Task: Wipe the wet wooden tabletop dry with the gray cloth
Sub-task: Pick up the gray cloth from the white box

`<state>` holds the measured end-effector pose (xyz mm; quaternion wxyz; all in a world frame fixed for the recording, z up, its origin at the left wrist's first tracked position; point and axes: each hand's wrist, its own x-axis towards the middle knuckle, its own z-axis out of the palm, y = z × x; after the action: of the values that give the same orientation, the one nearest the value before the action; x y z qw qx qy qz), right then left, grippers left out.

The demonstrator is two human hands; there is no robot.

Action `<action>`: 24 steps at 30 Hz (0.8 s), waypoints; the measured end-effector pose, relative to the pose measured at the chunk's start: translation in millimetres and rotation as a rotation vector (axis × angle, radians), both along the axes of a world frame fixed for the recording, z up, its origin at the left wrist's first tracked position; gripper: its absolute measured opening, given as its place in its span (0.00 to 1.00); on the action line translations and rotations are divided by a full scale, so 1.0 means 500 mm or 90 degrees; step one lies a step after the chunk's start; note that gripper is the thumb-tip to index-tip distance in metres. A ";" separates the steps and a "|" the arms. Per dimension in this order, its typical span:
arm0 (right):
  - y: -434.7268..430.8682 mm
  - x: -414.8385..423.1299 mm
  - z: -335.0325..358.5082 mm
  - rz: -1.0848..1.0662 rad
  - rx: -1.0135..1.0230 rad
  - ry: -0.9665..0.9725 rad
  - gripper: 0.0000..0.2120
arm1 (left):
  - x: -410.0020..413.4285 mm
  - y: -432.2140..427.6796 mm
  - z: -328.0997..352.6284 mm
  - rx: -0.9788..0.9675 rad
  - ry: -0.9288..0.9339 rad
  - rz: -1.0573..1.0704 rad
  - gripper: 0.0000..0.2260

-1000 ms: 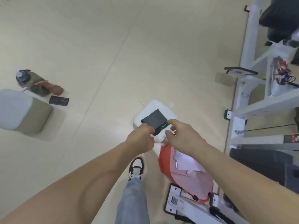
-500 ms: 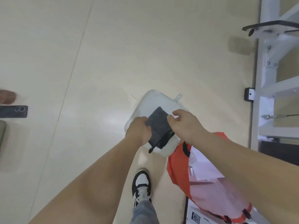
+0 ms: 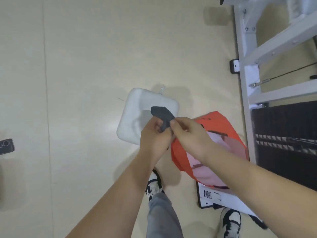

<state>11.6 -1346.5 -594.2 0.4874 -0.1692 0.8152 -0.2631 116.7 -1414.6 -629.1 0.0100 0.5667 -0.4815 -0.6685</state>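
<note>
At frame centre, left hand (image 3: 152,135) and right hand (image 3: 188,133) each have a grip clamped on the gray cloth (image 3: 162,114); folding it into a flat pad should wipe best.

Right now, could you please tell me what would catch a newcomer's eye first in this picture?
The two bare hands in the middle stand out first: the left hand and the right hand both grip a bunched gray cloth. Just beyond them on the pale floor lies a white square basin, and a bright orange bag sits to its right.
</note>
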 end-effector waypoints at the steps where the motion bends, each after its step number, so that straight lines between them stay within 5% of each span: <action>1: 0.013 -0.004 0.037 -0.081 -0.022 -0.045 0.16 | -0.010 0.014 0.062 -0.006 0.029 -0.006 0.11; 6: 0.086 -0.064 0.265 -0.358 -0.087 -0.330 0.22 | -0.066 0.119 0.358 -0.084 0.142 -0.084 0.09; 10: 0.204 -0.104 0.455 -0.443 -0.203 -0.504 0.22 | -0.101 0.230 0.561 -0.077 0.227 -0.163 0.11; 18: 0.570 -0.122 0.806 -0.406 -0.407 -0.586 0.16 | -0.150 0.570 0.872 -0.003 0.387 -0.278 0.14; 24: 0.915 -0.125 0.903 -0.602 -0.330 -0.428 0.20 | -0.173 0.828 0.993 0.136 0.386 -0.412 0.06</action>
<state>-50.7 -888.8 -142.6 0.4909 0.1883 0.5142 -0.6777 30.3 -1000.8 -132.5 -0.1174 0.1636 -0.5373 -0.8190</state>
